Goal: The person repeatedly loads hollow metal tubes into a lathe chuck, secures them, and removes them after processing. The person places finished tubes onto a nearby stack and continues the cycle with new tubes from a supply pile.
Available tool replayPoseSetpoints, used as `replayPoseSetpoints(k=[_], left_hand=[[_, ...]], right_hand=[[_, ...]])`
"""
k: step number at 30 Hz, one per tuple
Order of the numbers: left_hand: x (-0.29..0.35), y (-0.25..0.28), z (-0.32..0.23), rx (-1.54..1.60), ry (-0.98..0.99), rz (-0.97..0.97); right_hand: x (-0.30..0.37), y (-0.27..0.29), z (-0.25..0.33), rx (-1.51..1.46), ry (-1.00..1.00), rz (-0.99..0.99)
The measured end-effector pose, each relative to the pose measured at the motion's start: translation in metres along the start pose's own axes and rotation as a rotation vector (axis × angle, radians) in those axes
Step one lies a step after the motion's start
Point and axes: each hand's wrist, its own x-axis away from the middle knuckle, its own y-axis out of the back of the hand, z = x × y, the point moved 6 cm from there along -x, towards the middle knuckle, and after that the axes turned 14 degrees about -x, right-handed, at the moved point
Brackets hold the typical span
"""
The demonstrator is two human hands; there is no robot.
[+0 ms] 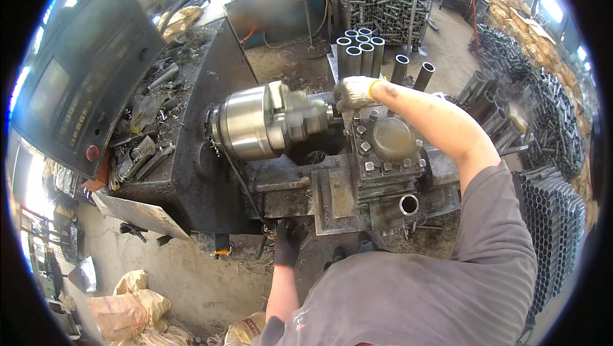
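Note:
A metal lathe stands before me. Its steel chuck [246, 122] has blurred jaws, as if spinning. My right hand [354, 93], in a pale knit glove, is closed beside the tool post [391, 138], close to the chuck's right end; whatever its fingers hold is hidden. Low at the front of the lathe, my left hand [288, 241], in a black glove, is closed at the lower end of a long dark lever [239, 183]. A short steel tube [407, 205] lies on the carriage in front of the tool post.
Several upright steel tubes [367, 58] stand behind the tool post. A wire bin [383, 14] of metal parts is farther back. Stacked tubes [552, 237] rise at my right. Metal scraps cover the headstock top [182, 77]. Paper sacks [121, 311] lie on the floor at lower left.

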Motion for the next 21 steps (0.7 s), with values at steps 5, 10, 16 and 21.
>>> replayPoseSetpoints(k=[5, 10, 16, 21], left_hand=[[0.022, -0.065, -0.149, -0.47, -0.153, -0.277], [0.102, -0.11, -0.258, -0.269, -0.679, -0.332], [0.007, -0.229, -0.478, -0.651, -1.061, -0.407], [-0.105, -0.319, -0.512, -1.851, -0.715, -0.317]], right_hand=[[0.01, 0.007, -0.011, 0.043, 0.039, 0.033], [0.023, 0.025, -0.022, 0.098, 0.043, -0.003], [-0.004, 0.02, -0.027, 0.049, 0.181, 0.081], [-0.037, -0.013, -0.018, 0.051, 0.049, 0.328]])
